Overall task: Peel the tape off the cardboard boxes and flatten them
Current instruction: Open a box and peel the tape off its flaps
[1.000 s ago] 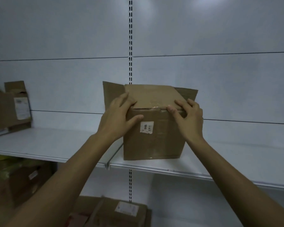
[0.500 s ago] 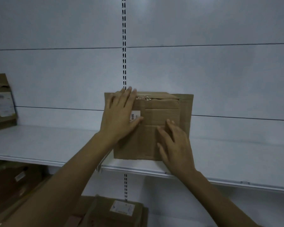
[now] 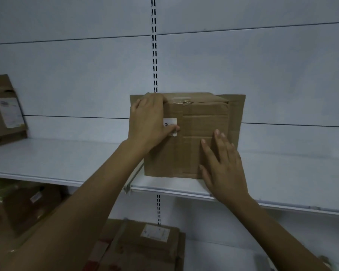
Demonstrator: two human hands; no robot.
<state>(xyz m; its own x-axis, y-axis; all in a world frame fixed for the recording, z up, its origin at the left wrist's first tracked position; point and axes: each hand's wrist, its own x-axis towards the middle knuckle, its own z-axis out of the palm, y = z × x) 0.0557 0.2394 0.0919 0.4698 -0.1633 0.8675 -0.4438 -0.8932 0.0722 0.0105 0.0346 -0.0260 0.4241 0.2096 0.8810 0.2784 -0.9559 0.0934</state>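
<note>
A brown cardboard box [image 3: 196, 124] stands on the white shelf [image 3: 67, 161], with loose flaps sticking out on its left and right sides. Clear tape [image 3: 181, 100] with a torn edge runs along its top front edge. A small white label [image 3: 171, 122] sits on its front. My left hand [image 3: 148, 122] grips the box's upper left corner, fingers curled over the top and thumb lying across the label. My right hand [image 3: 223, 169] lies flat against the lower right of the front face, fingers straight.
Another opened cardboard box [image 3: 5, 112] with a white label stands at the far left of the shelf. Below the shelf lie more boxes, one in the middle [image 3: 141, 247] and one at the left [image 3: 24, 204]. A slotted upright [image 3: 154, 45] runs up the white back wall.
The box was tipped so a different face looks at me. My right hand dropped from the top edge to the lower right front. My left hand's fingers curled over the top left corner.
</note>
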